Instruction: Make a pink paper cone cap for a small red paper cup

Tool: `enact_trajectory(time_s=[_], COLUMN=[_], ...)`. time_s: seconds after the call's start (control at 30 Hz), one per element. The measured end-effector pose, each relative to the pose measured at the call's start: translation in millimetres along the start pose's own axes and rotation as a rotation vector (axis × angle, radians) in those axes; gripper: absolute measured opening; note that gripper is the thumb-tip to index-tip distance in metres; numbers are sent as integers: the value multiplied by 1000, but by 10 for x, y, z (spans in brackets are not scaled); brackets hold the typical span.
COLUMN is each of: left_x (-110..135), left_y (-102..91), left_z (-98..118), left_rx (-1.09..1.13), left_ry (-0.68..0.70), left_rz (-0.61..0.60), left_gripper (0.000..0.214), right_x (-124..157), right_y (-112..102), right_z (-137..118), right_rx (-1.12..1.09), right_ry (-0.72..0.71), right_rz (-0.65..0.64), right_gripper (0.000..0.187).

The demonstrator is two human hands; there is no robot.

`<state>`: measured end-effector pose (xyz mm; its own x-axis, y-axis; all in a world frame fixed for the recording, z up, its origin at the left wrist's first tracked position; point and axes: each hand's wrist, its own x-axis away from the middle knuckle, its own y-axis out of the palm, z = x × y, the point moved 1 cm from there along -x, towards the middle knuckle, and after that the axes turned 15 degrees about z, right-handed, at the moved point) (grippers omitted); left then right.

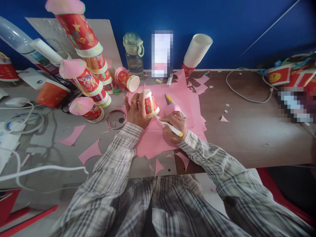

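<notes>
My left hand (137, 111) grips a red patterned paper cup (151, 103) that stands upside down on pink paper (170, 89). In my right hand (174, 126) is a white marker (171, 127) with a yellow end. Its tip meets the lower rim of the cup, or comes very close to it. Just beyond the right hand lie a round piece of pink paper (172, 108) and another marker with a yellow part (169, 98). A roll of tape (116, 119) rests left of my left hand.
Stacked red cups with pink tops (86, 79) rise at the left. A water bottle (133, 54), a blurred upright screen (162, 54) and a cup stack (197, 51) stand by the blue wall. A white cable (249, 97) loops at right; pink scraps (91, 151) lie about.
</notes>
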<state>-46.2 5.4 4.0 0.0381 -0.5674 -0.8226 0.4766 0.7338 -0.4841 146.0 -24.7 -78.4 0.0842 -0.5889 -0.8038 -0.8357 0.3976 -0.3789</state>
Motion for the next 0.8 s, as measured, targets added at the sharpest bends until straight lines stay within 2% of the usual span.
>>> enact_trajectory(time_s=[0.13, 0.27, 0.47, 0.6, 0.8], left_x=[5, 15, 29, 29, 10], left_y=[10, 13, 28, 33, 6], left_z=[-8, -14, -16, -11, -9], left_rx=[-5, -2, -9, 11, -17], left_ry=[-3, 19, 77, 67, 37], left_rz=[33, -10, -6, -5, 15], left_gripper=[63, 63, 59, 59, 66], right_x=[-24, -24, -9, -18, -9], right_y=[-49, -26, 64, 69, 25], right_z=[-3, -33, -42, -31, -5], right_rx=[-74, -108, -42, -28, -52], right_ry=[-66, -115, -50, -36, -13], right_rz=[28, 29, -22, -20, -5], right_gripper=[29, 31, 30, 24, 26])
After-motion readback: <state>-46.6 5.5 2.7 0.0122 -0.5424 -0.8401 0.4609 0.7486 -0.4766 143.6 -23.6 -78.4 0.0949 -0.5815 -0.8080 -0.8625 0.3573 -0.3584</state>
